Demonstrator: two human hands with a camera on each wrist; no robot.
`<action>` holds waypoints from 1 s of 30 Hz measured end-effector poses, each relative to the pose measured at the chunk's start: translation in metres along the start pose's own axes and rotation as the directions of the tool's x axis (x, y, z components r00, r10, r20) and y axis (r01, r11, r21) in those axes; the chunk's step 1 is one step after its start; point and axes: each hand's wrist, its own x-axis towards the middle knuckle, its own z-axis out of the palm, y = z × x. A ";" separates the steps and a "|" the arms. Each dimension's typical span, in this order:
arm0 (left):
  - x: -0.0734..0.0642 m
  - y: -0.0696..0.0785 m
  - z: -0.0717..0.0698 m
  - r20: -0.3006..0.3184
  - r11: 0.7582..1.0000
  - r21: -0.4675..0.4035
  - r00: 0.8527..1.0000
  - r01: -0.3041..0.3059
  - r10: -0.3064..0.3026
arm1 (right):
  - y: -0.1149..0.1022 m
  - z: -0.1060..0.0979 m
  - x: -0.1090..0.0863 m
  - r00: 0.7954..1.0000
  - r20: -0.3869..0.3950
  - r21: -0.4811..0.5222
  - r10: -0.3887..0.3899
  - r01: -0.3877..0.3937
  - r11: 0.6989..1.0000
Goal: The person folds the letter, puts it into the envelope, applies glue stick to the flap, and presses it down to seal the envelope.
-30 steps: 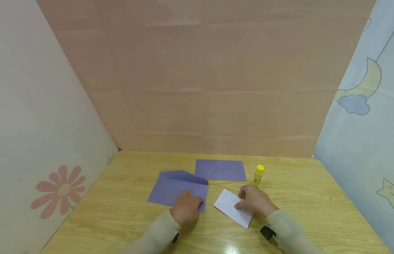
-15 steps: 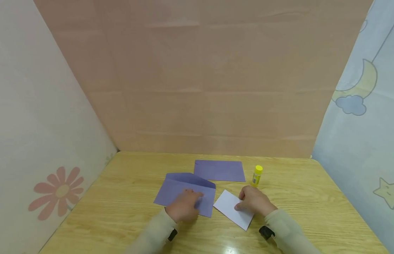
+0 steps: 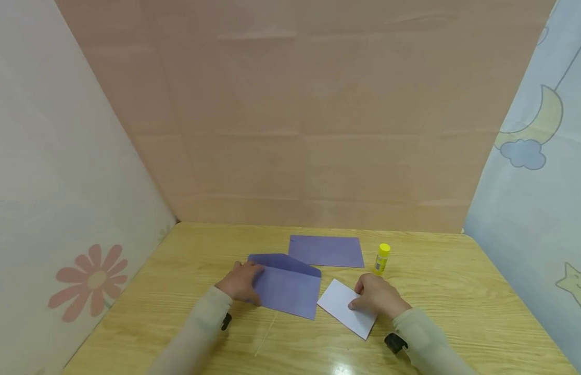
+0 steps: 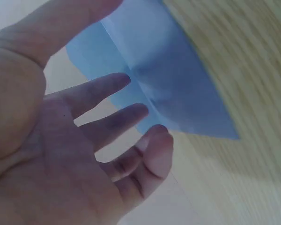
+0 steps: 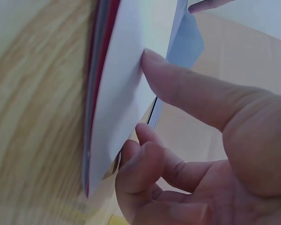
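A purple envelope (image 3: 290, 292) lies on the wooden table with its flap (image 3: 286, 262) raised at the far side. My left hand (image 3: 241, 282) is at the envelope's left edge, thumb and fingers spread apart. In the left wrist view the fingertips (image 4: 119, 80) overlap the envelope near its flap crease. A white folded card (image 3: 349, 307) with red showing along its edge lies just right of the envelope. My right hand (image 3: 377, 296) pinches the card at its upper right edge, thumb (image 5: 154, 61) on the white face and the other fingers curled at the edge.
Behind the envelope lies a second purple envelope (image 3: 326, 251), flat on the table (image 3: 440, 291). A yellow glue stick (image 3: 381, 259) stands upright beyond my right hand. Printed sheets form the side walls, with a plain tan sheet (image 3: 300, 114) at the back.
The open-flapped envelope has moved right, closer to the card. My left hand has left its face and shifted to its left edge. My right hand stays on the card.
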 end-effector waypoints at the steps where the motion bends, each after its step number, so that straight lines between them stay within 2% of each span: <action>1: 0.000 -0.002 0.000 -0.001 1.000 -0.006 1.000 0.004 -0.004 | 0.000 0.000 0.000 1.000 0.003 0.001 0.002 -0.002 1.000; 7: 0.002 -0.004 -0.001 0.022 0.999 -0.028 0.999 0.045 -0.044 | 0.001 0.001 0.001 1.000 0.017 0.004 0.018 -0.018 1.000; 11: 0.007 -0.004 0.001 0.032 0.998 -0.004 0.998 0.061 -0.061 | 0.001 0.001 0.001 1.000 0.021 0.011 0.021 -0.021 1.000; 17: 0.008 0.000 0.001 0.043 0.998 0.024 0.997 0.057 -0.058 | 0.000 -0.001 0.001 1.000 0.028 0.027 0.003 -0.004 1.000; 24: 0.005 0.005 0.001 0.016 0.999 0.029 0.999 0.044 -0.045 | 0.004 -0.001 -0.003 0.999 0.038 0.057 0.001 -0.003 0.998; 30: 0.001 0.009 0.004 0.006 0.999 0.018 0.999 0.045 -0.045 | 0.002 -0.009 -0.013 0.998 0.013 0.082 -0.061 0.059 0.995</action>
